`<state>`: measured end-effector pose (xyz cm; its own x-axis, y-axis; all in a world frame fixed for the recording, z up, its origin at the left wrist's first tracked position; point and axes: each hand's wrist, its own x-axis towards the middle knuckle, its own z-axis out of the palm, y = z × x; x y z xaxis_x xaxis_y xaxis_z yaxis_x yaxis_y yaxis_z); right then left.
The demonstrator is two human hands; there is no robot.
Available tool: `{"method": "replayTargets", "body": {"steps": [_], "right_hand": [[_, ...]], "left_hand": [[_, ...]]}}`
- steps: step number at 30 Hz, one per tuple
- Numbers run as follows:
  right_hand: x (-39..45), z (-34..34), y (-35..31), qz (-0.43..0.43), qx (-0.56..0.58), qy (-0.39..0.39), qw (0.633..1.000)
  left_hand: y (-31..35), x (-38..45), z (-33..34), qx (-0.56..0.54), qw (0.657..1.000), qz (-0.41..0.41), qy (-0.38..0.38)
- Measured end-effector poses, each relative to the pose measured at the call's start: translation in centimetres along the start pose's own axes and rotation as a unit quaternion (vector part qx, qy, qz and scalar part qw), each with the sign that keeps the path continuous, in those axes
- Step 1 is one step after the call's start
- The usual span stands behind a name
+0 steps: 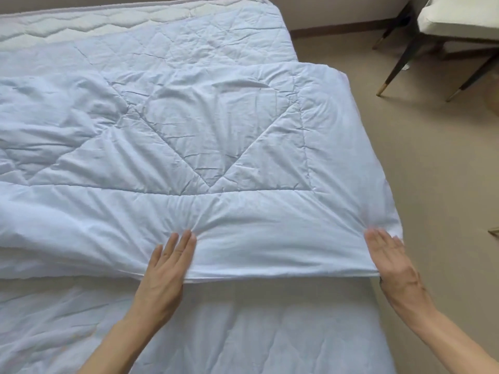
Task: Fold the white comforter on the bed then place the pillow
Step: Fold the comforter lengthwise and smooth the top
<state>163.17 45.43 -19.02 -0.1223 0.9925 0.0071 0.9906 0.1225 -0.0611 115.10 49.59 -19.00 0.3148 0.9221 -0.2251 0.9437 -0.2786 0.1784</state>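
Pressing one comforter (205,136), two hands (164,268) (391,257)

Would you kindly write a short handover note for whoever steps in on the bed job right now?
Left hand: fingers straight, pressing the folded comforter near its front edge.
Right hand: flat, fingers straight, at the fold's right corner.
Comforter lies on the bed, one layer folded over another.
Done: at least one fold.
Left: finish folding, then place the pillow, which is not in view.
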Motion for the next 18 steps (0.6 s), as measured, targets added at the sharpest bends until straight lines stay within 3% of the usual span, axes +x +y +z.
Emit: {"method": "replayTargets", "body": {"steps": [3,4,5,6,7,9,10,11,16,18], "right_hand": [[-0.9,0.4,-0.4,0.152,0.070,-0.039,0.985],[-1.1,-0.2,-0.5,0.236,0.145,-0.051,0.959],[-1.1,-0.8,-0.7,0.324,0.256,-0.040,0.910],[-1.1,-1.3,-0.6,0.400,0.388,0.001,0.831],[-1.1,-1.4,-0.6,0.466,0.515,0.057,0.717],[-0.4,-1.8,-1.6,0.540,0.708,0.126,0.437],[0.1,-1.9,-2.0,0.543,0.753,0.129,0.350],[0.6,-1.7,-2.4,0.538,0.778,0.121,0.300],[2.7,-1.0,-3.5,0.481,0.843,0.136,0.199],[2.9,-1.7,-4.0,0.453,0.859,0.146,0.189]], "left_hand": [[1.3,0.3,-1.2,0.000,0.999,-0.016,-0.031],[2.4,0.7,-1.6,-0.011,0.999,-0.009,-0.034],[3.9,1.2,-2.1,-0.041,0.998,0.002,-0.043],[5.9,2.0,-2.4,-0.073,0.996,0.019,-0.050],[8.5,3.2,-2.7,-0.098,0.993,0.040,-0.048],[14.3,6.5,-3.0,-0.130,0.988,0.087,-0.017],[17.5,8.5,-2.7,-0.138,0.985,0.105,0.002],[20.5,10.5,-2.3,-0.140,0.983,0.119,0.018],[31.1,15.5,0.7,-0.104,0.989,0.110,0.001],[31.9,15.7,1.8,-0.091,0.992,0.082,-0.003]]}}
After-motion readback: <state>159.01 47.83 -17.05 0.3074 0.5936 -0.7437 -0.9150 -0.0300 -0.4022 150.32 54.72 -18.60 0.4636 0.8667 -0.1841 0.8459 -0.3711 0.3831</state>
